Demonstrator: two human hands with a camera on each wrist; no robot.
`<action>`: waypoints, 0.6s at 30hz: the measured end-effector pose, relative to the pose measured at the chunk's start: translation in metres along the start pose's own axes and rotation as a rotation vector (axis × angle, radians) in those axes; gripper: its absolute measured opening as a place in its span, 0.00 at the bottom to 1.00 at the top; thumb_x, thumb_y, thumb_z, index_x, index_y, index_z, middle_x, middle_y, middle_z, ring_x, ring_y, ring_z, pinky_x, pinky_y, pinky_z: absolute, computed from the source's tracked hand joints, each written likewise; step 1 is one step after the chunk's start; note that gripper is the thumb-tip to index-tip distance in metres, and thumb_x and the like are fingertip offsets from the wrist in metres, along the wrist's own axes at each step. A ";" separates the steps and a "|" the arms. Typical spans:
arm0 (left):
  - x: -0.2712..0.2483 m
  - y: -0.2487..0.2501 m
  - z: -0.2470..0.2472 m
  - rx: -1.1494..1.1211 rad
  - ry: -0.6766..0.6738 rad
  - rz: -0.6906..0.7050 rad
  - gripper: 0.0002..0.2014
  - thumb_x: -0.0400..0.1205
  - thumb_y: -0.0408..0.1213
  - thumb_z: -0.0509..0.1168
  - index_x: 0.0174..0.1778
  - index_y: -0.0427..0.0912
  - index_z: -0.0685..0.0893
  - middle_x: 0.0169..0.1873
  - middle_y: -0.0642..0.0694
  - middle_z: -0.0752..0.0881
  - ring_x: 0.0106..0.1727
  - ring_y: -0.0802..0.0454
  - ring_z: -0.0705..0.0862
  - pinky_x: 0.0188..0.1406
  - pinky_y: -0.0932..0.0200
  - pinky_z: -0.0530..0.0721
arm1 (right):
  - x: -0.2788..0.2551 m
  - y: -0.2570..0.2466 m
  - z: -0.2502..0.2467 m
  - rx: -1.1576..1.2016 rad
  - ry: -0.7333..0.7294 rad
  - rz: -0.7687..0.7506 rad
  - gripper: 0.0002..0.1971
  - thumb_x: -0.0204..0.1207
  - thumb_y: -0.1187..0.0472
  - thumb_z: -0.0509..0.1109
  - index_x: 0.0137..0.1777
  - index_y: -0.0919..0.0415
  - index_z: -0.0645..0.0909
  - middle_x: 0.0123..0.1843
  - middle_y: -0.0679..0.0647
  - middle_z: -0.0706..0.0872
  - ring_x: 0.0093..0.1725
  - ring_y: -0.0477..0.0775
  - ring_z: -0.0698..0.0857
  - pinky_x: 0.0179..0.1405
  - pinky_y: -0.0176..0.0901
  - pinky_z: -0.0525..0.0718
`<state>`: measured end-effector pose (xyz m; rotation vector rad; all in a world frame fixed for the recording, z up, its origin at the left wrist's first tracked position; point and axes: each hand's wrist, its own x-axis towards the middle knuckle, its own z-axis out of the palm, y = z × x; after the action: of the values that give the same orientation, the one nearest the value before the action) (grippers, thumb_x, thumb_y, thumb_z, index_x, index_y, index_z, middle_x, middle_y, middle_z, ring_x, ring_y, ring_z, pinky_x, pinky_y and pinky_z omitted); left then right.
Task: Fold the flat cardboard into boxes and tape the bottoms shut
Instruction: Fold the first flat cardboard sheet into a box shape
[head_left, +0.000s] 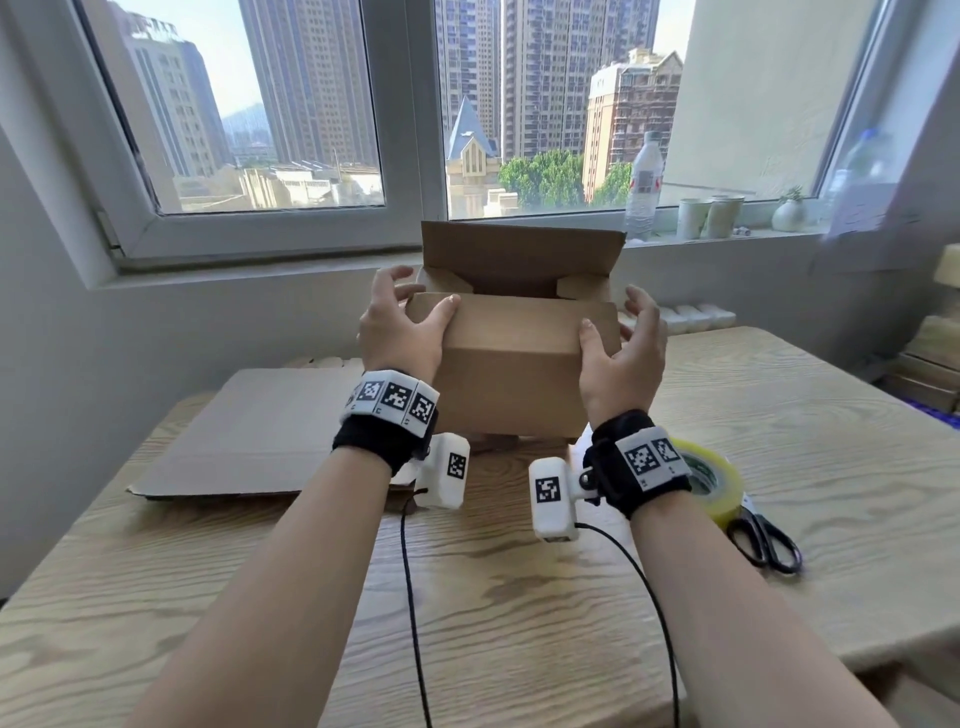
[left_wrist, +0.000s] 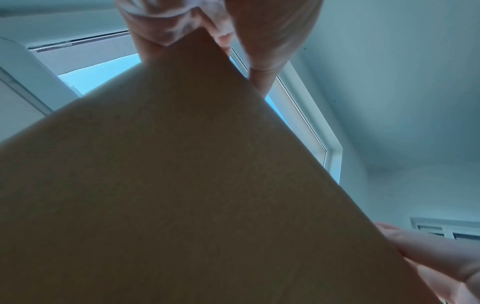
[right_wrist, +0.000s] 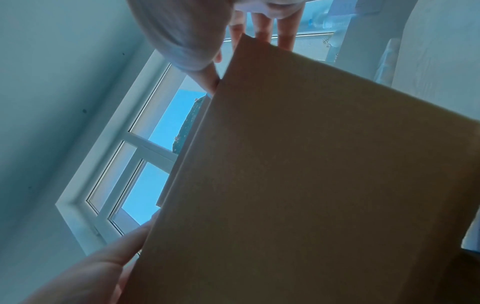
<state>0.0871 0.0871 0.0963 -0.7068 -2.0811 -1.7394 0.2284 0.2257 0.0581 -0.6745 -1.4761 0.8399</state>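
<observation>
Cardboard box (head_left: 511, 364) gripped by left hand (head_left: 402, 332) and right hand (head_left: 623, 353) (fingers curled), hiding tape roll (head_left: 714, 480) partly.

Box (head_left: 511, 364) between the hands is showing as plain brown cardboard, matt, unprinted. Flat sheet (head_left: 249, 436) left of the left wrist is looking like the same matt cardboard. Table (head_left: 519, 597) under the forearms is showing pale wood grain, low sheen. Tape roll (head_left: 714, 480) just right of the right wrist is reading as glossy yellowish clear plastic; scissors (head_left: 766, 540) beyond it are showing glossy black handles.
</observation>
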 end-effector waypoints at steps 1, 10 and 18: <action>0.000 0.002 0.001 0.016 -0.015 -0.001 0.28 0.74 0.49 0.78 0.69 0.51 0.77 0.63 0.55 0.86 0.64 0.53 0.84 0.69 0.53 0.80 | 0.001 0.000 0.001 -0.015 -0.010 0.009 0.27 0.79 0.58 0.74 0.77 0.53 0.72 0.71 0.50 0.79 0.65 0.48 0.80 0.63 0.39 0.76; 0.004 0.007 0.005 0.211 -0.146 -0.072 0.43 0.77 0.55 0.73 0.84 0.53 0.60 0.77 0.55 0.76 0.76 0.44 0.75 0.75 0.50 0.70 | 0.010 0.004 0.006 -0.122 -0.043 -0.003 0.21 0.79 0.63 0.72 0.72 0.56 0.79 0.65 0.50 0.87 0.64 0.52 0.84 0.69 0.48 0.80; -0.015 -0.017 0.015 0.159 -0.186 -0.160 0.37 0.77 0.57 0.73 0.80 0.49 0.70 0.73 0.50 0.81 0.71 0.47 0.80 0.67 0.58 0.74 | 0.035 0.003 0.005 -0.257 -0.163 -0.008 0.35 0.77 0.66 0.71 0.83 0.55 0.65 0.80 0.57 0.70 0.73 0.54 0.75 0.63 0.35 0.72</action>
<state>0.0900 0.0971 0.0712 -0.6941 -2.4314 -1.6178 0.2207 0.2551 0.0756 -0.8046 -1.7518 0.7183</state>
